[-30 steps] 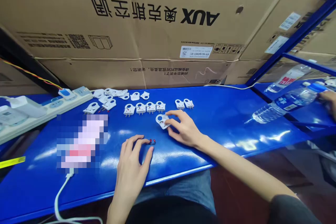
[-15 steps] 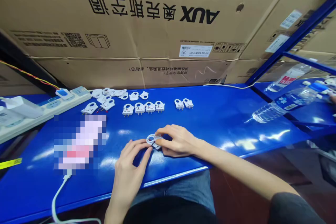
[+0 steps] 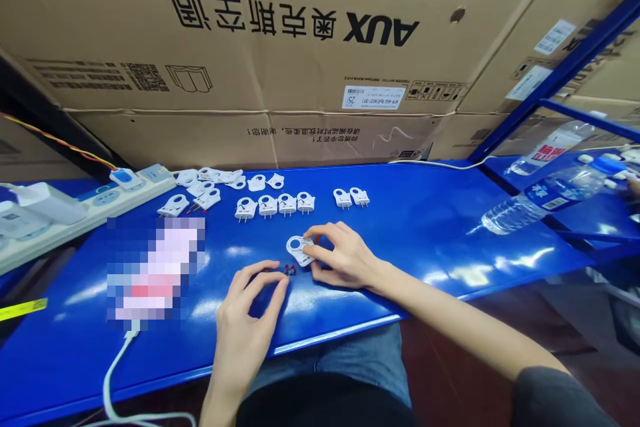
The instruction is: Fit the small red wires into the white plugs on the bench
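Observation:
My right hand grips a white plug shell with a round finger ring at the middle of the blue table. Just below the shell, a small dark piece with red ends shows at the fingertips of my left hand. The thumb and index finger of that hand are pinched together beside the piece. A row of white ring plugs stands behind my hands, pins toward me. Two more ring plugs stand to the right of that row. Loose white plug parts are heaped at the back left.
A power strip with adapters runs along the left. A blurred-out flat object with a white cable lies left of me. Water bottles lie at the right, by a blue frame. Cardboard boxes stand behind the table.
My right hand has lifted the ring shell up and away from my left fingers. The small dark-and-red piece, hidden before, now shows at my left fingertips.

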`<state>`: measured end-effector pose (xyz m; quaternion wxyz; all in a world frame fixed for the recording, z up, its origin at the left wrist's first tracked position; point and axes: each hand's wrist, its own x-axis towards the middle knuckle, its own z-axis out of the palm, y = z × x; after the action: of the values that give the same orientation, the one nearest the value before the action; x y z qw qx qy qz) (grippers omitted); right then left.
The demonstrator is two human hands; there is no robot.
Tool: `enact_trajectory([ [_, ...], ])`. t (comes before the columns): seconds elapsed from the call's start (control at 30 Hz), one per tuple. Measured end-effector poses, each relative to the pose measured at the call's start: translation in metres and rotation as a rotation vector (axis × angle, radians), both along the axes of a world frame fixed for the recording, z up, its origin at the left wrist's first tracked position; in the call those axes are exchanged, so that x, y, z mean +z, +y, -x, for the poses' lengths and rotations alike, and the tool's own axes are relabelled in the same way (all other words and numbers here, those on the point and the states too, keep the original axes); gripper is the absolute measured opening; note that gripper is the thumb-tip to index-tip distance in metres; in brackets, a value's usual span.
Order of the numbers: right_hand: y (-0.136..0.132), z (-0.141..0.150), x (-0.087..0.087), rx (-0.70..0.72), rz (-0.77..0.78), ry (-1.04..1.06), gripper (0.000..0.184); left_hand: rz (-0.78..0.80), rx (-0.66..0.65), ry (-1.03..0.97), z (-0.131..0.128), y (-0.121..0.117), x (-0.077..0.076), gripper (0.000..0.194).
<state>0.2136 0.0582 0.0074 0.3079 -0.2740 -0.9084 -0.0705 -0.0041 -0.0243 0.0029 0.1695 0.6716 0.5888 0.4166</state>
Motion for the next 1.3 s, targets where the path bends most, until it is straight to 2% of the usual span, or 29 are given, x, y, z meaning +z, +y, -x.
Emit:
enact_trajectory([
  [0.1, 0.012, -0.006, 0.002, -0.192, 0.061, 0.071, 0.023, -0.006, 0.089, 0.056, 0.000, 0.001, -0.003, 0.022],
  [0.2, 0.029, -0.016, 0.003, -0.398, 0.149, 0.146, 0.021, 0.002, 0.095, 0.136, 0.000, 0.001, -0.007, 0.025],
  [0.33, 0.049, -0.028, 0.000, -0.529, 0.251, 0.111, 0.017, 0.007, 0.065, 0.188, -0.002, 0.001, -0.009, 0.025],
  [0.67, 0.063, -0.024, -0.010, -0.587, 0.299, 0.079, 0.016, 0.013, 0.050, 0.207, -0.002, 0.001, -0.010, 0.023],
  [0.93, 0.061, -0.023, -0.012, -0.599, 0.322, 0.079, 0.023, 0.028, 0.047, 0.198, -0.002, 0.000, -0.010, 0.018],
  [1.3, 0.060, -0.023, -0.011, -0.595, 0.328, 0.038, 0.022, 0.037, 0.052, 0.203, -0.002, 0.000, -0.010, 0.023],
])
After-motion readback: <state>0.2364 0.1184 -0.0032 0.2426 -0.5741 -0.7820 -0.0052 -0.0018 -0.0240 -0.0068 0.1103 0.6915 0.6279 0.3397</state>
